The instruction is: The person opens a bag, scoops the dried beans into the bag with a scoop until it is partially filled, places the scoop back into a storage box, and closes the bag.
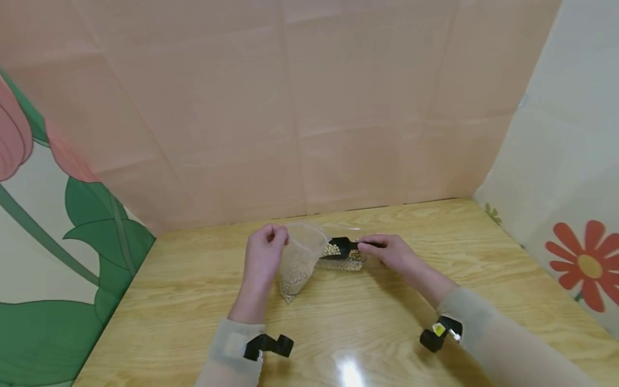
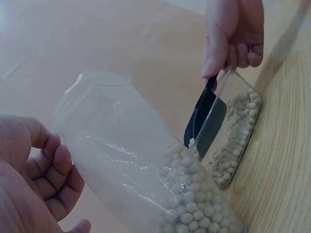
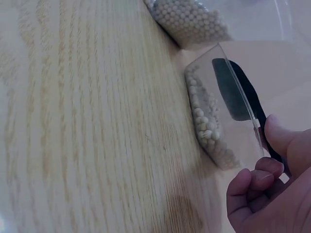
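Observation:
My left hand (image 1: 263, 252) pinches the upper edge of a clear plastic bag (image 1: 301, 252), whose lower part is filled with pale round beans (image 2: 197, 204). In my right hand (image 1: 393, 251) is the handle of a black scoop (image 1: 344, 247). Beans lie in the scoop's front, close to the bag's mouth in the head view. Under the scoop stands a clear plastic box (image 3: 228, 138) with more beans (image 3: 206, 126) on its bottom. In the right wrist view, the scoop's blade shows through the box's wall.
A wooden table (image 1: 193, 306) carries the bag and box. Behind it hangs a pinkish sheet (image 1: 300, 134). A wall with a red flower (image 1: 587, 266) borders the right, and painted green leaves (image 1: 108, 231) border the left.

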`<state>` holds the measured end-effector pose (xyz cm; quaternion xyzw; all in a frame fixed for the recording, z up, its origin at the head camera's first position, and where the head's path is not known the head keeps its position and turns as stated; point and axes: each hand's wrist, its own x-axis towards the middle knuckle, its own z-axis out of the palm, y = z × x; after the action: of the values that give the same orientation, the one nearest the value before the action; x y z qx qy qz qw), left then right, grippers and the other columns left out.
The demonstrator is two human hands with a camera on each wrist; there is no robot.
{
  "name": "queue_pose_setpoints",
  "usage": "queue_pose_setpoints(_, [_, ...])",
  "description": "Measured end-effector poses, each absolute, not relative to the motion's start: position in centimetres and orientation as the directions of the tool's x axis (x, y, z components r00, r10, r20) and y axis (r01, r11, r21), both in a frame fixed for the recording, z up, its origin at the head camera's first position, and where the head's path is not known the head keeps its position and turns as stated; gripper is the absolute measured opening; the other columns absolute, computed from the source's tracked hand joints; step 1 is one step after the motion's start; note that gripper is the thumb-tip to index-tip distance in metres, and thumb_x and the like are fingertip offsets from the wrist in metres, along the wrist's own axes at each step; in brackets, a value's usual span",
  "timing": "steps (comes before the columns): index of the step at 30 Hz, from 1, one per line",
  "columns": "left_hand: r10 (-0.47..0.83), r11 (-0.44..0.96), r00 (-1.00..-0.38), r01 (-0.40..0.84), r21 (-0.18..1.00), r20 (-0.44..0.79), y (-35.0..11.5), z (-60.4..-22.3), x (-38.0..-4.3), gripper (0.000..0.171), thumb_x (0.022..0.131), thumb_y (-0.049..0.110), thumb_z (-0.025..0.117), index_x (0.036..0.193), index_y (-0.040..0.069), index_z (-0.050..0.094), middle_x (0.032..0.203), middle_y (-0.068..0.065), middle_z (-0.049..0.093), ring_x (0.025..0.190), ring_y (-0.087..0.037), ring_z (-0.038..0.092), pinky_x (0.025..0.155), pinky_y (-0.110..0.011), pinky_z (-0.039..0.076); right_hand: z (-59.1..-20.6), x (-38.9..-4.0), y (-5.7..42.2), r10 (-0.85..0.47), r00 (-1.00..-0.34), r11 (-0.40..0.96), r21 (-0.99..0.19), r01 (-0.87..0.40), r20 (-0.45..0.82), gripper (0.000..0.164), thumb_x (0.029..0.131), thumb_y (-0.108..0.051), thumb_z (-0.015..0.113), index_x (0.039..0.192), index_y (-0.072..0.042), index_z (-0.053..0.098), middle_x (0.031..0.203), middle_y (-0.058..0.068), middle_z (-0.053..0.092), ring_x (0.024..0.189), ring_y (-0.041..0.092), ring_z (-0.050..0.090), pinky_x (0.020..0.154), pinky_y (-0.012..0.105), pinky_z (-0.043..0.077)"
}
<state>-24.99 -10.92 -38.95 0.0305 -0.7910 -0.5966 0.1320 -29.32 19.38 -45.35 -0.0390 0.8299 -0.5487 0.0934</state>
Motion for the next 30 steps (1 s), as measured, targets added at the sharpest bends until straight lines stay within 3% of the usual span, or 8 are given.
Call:
queue_pose_setpoints(3, [-0.207,0.288,-0.963,0.109,0.951,0.173,-11.0,-39.0,-25.1,0.024,0.105,0.016,0.063,0.086,0.006,0.071,0.087,-0.006,0.067,0.071,-0.019,0.047,0.062,-0.032,0.040,-45.3,-29.2,19.6,-0.160,-0.980,0.361,-0.931,0.053,-0.118,0.047,0.108,-0.036,0.074,0.144,-0.006,0.072,0.145,0.013,0.067,0.089,0.021,0.055,0.072,0.033,0.048])
queue_pose_setpoints(11, [-0.205,0.288,-0.963,0.109,0.951,0.173,-10.9,-39.2,-25.3,0.023,0.105,0.015,0.063,0.085,0.007,0.071,0.089,-0.007,0.068,0.074,-0.020,0.049,0.064,-0.033,0.041,-44.1,-29.1,20.5,-0.140,-0.981,0.321,-0.943,0.086,-0.137,0.060,0.107,-0.044,0.074,0.153,-0.007,0.065,0.150,0.017,0.058,0.075,0.015,0.051,0.082,0.039,0.047])
queue_pose_setpoints(30, [-0.214,0.280,-0.961,0.111,0.954,0.175,-10.8,-39.4,-26.1,0.022,0.104,0.015,0.063,0.085,0.008,0.071,0.086,-0.006,0.066,0.071,-0.019,0.047,0.062,-0.031,0.040,-36.9,-28.8,21.5,-0.181,-0.982,0.307,-0.952,-0.004,-0.054,0.064,0.108,-0.043,0.072,0.156,-0.003,0.060,0.157,0.017,0.053,0.082,0.015,0.056,0.091,0.035,0.049])
